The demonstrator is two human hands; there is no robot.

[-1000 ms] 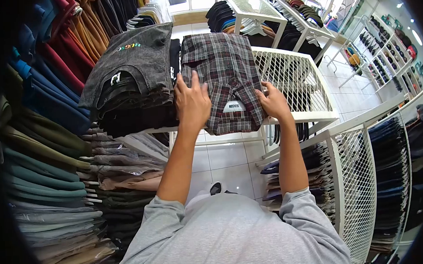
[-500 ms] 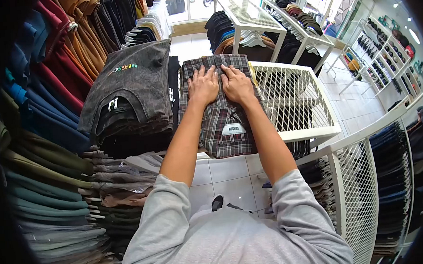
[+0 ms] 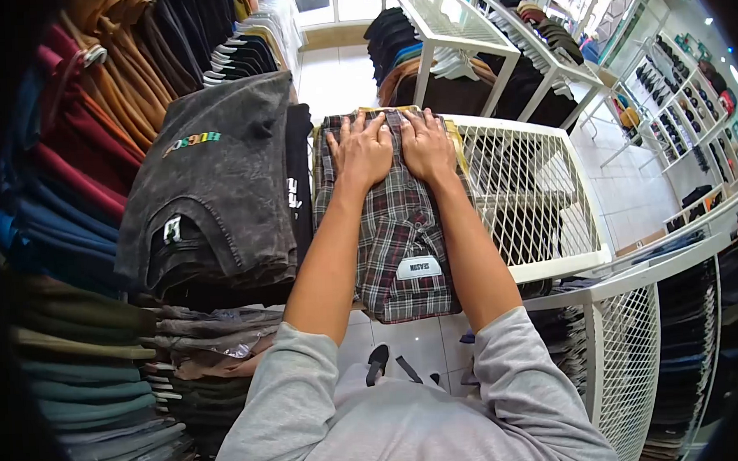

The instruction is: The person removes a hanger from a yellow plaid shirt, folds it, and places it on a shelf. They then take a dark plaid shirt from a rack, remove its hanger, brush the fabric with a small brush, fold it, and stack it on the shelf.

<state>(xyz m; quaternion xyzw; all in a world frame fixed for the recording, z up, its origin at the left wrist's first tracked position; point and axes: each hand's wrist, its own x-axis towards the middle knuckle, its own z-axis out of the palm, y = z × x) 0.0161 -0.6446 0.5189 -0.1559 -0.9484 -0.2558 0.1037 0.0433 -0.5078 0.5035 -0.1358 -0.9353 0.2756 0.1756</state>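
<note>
A folded plaid shirt [image 3: 393, 221] in dark grey, red and white lies on a white mesh-topped rack, its near end overhanging the front edge. A white "SEASON" label [image 3: 419, 267] shows at that near end. My left hand [image 3: 362, 152] rests flat on the far left part of the shirt, fingers spread. Beside it, my right hand [image 3: 428, 148] presses flat on the far right part, fingers extended. Neither hand grips anything. Yellow fabric [image 3: 459, 148] peeks out beneath the shirt along its far and right edges.
To the left is a stack of folded dark grey T-shirts [image 3: 218, 167] with a colourful print. White mesh [image 3: 532, 190] is exposed on the right. Hanging clothes [image 3: 88, 391] line the left side. A second white mesh rack [image 3: 622, 359] stands at right, and hanger rails are farther back.
Both hands have slid forward to the shirt's far edge and stay flat. More yellow fabric shows at that edge. The view has shifted, and the rack appears closer.
</note>
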